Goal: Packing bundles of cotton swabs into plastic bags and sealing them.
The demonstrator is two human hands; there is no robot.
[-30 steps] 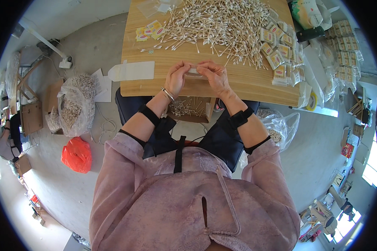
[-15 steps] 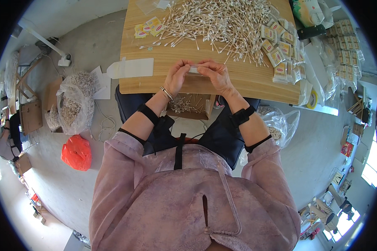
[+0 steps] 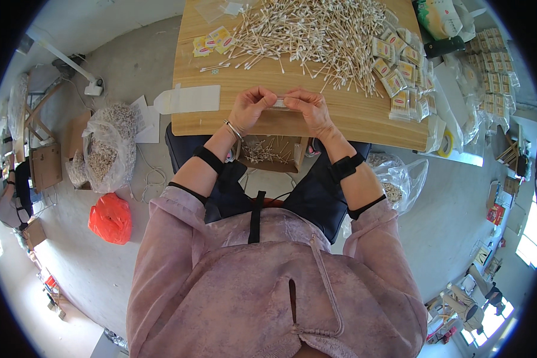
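Between the fingertips of both hands, over the near edge of the wooden table, is a small whitish packet, probably a cotton swab packet. My left hand pinches its left end with thumb and fingers. The right end is pinched by my right hand in the same way. Fingers cover most of the packet. Beyond the hands lies a large heap of loose cotton swabs. Filled cotton swab packets are piled at the heap's right side.
Yellow-and-white cards and a white strip lie on the left of the table. Below its edge is an open cardboard box with swabs. A clear bag of swabs and a red bag sit on the floor at left.
My left fingertips have shifted slightly on the packet. Both hands remain over the table's near edge, pinching it.
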